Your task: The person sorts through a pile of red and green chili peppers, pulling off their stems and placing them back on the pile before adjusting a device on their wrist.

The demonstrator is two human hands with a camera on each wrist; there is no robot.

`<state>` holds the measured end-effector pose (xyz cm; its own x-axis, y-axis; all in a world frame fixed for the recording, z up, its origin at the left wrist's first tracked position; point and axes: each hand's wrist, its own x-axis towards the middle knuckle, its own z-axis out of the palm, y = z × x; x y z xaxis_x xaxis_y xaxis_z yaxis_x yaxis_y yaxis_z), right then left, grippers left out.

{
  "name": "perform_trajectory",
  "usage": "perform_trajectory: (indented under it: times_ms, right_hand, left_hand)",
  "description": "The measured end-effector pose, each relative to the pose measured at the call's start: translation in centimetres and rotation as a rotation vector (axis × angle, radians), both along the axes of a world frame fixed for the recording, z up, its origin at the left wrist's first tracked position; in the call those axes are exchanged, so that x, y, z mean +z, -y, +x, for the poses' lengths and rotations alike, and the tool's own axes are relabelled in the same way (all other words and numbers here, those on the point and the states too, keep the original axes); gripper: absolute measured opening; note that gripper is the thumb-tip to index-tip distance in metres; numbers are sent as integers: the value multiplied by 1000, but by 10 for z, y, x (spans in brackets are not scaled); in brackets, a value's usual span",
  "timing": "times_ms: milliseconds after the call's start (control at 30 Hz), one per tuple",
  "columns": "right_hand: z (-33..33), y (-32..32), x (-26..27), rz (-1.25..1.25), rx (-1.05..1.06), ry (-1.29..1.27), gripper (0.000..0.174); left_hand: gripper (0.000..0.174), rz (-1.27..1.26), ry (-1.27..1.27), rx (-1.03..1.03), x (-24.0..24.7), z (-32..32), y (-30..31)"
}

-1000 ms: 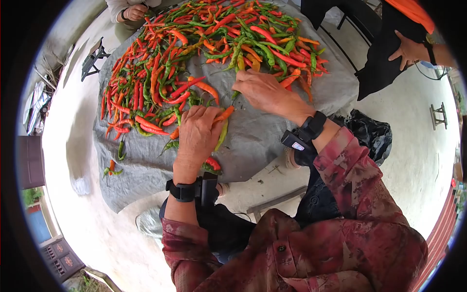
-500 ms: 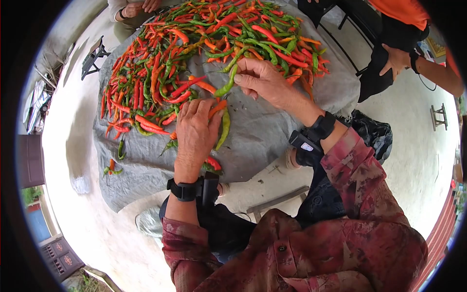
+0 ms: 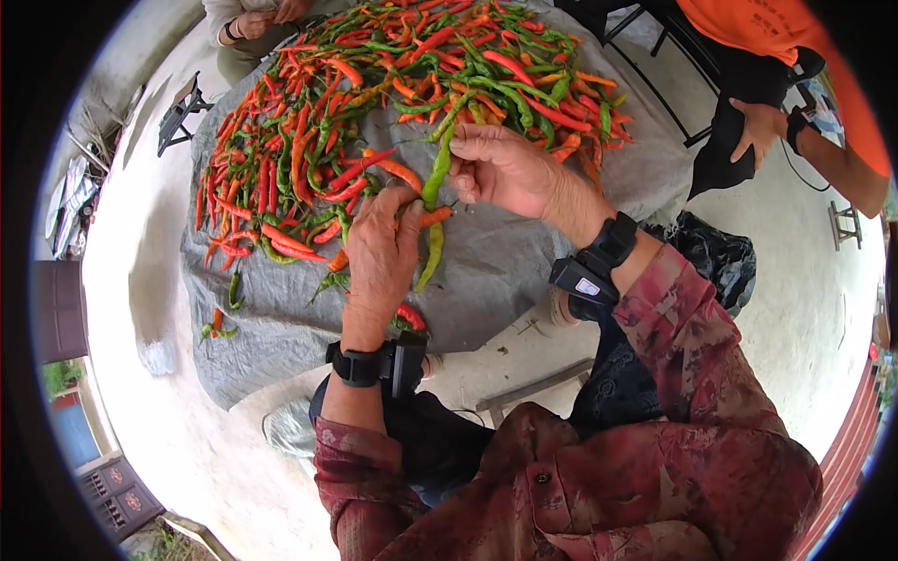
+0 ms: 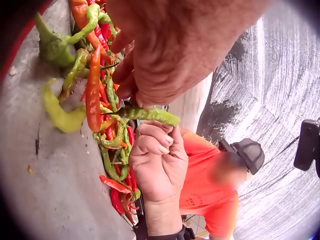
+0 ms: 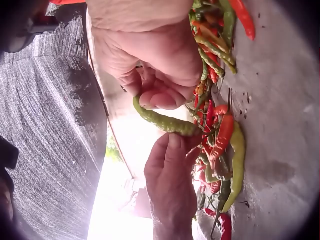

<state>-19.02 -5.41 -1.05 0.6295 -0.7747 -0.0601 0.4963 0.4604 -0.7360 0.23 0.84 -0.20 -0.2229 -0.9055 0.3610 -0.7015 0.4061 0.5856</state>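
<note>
A green chili pepper (image 3: 437,175) is held between both hands above the cloth. My right hand (image 3: 510,168) pinches one end of it between thumb and fingers. At the stem end, my left hand (image 3: 378,252) grips it, thumb pressed to the pepper (image 5: 172,127) in the right wrist view. An orange chili (image 3: 435,217) sticks out beside the left thumb; in the left wrist view this orange chili (image 4: 93,92) shows below the hand. A yellow-green chili (image 3: 431,254) lies close by on the grey cloth (image 3: 496,271).
A large pile of red, orange and green chilies (image 3: 299,159) covers the far part of the cloth. A red chili (image 3: 410,316) lies near the front edge. Another person's hands (image 3: 257,23) are at the far side; a person in orange (image 3: 767,37) is at the right.
My right hand has lifted the green chili from the pile and brought it toward me to the left hand. The left hand now grips its stem end. The person in orange has shifted left.
</note>
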Motion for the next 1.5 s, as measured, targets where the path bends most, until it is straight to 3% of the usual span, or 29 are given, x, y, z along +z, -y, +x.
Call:
perform_trajectory:
  times_ms: [67,200,300,400,467,500,600,700,767,800,833,867,900,933,967,1033,1067,1200,1267,1300,1367,1400,1500]
  right_hand:
    - [3,-1,-5,86,-15,87,12]
    - [4,3,-8,131,-18,139,13]
    - [6,3,-6,202,-50,174,16]
    - [9,-4,-3,109,-84,47,18]
    - [12,-8,-1,-127,-5,-262,19]
    - [12,-7,-2,-128,-5,-262,19]
    - [8,-1,-6,-70,-93,-375,19]
    - [-1,13,-7,-74,-225,-241,21]
    - [-3,20,-7,140,-562,-4,22]
    - [-6,19,-6,120,-564,-65,23]
    - [-5,17,-6,118,-564,-65,23]
    - [-4,13,-9,-21,-438,-325,25]
    - [-1,6,-8,-157,-304,-580,26]
    - [5,0,-7,-295,-147,-700,27]
    - [11,-6,-11,-294,-144,-699,27]
    - [20,-18,-22,-1345,-238,-1081,21]
    - [21,-22,-27,-1358,-204,-1115,21]
    - [26,-25,-19,-1312,-180,-1088,22]
    - [26,-17,-22,-1328,-342,-1031,21]
    - [24,-11,-17,-1328,-342,-1029,21]
    - [13,0,-1,-678,-53,-1115,28]
    - [14,-3,-4,-351,-116,-713,40]
    - [12,-7,-4,-170,-100,-560,45]
  left_hand:
    - [18,80,-299,-53,0,-5,0]
    - [22,128,-301,-86,-1,-3,0]
    - [25,129,-162,-78,-6,2,2]
    - [24,226,-263,-51,-5,1,1]
    - [23,234,-231,-36,-6,2,1]
    - [23,234,-231,-35,-5,1,1]
    - [23,209,-272,-15,-1,-1,-1]
    - [23,238,-289,29,4,4,0]
    - [25,225,-241,65,6,10,0]
    - [25,222,-242,66,5,12,1]
    - [26,105,-89,13,1,15,3]
    - [26,-10,64,-41,-3,16,4]
    - [26,-7,65,-41,-5,14,2]
    - [25,-100,219,-51,-7,10,-1]
    - [25,-195,372,-58,-9,8,-2]
    - [26,-177,399,-58,-16,10,-1]
    - [27,-163,426,-65,-17,10,1]
    - [25,-172,380,-11,-9,7,2]
    - [25,-145,121,40,-3,6,1]
    - [25,-145,122,41,1,7,1]
    - [27,-212,-72,205,8,7,1]
    - [27,-214,-75,206,7,7,1]
    - [22,-154,-221,187,9,8,0]
